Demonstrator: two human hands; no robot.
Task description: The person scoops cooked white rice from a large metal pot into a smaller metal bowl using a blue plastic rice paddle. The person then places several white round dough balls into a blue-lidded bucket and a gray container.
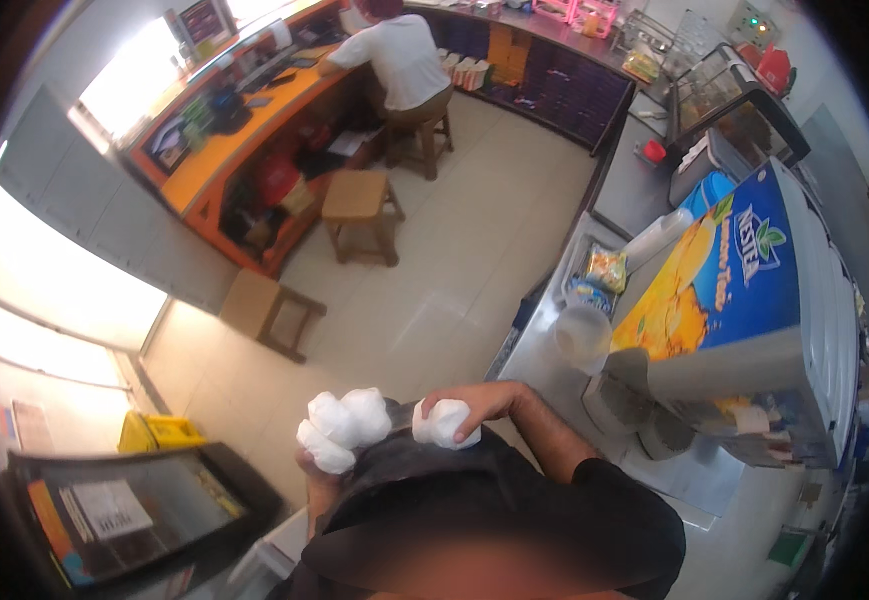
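Several rounded white bundles (348,424), perhaps wrapped in paper, are bunched in my left hand (316,472), in front of my black shirt. They cover most of that hand's fingers. My right hand (483,405) grips another white bundle (442,424) close to my waist, its thumb and fingers around it. What the wrappings contain is hidden. A narrow gap separates the two lots of bundles.
To my right, a steel counter (532,352) bears a Nestea drink dispenser (704,292) and a translucent jug (583,337). Wooden stools (359,196) stand beside an orange desk (216,161), where a person (404,64) sits. A glass-fronted cabinet (171,510) is at lower left.
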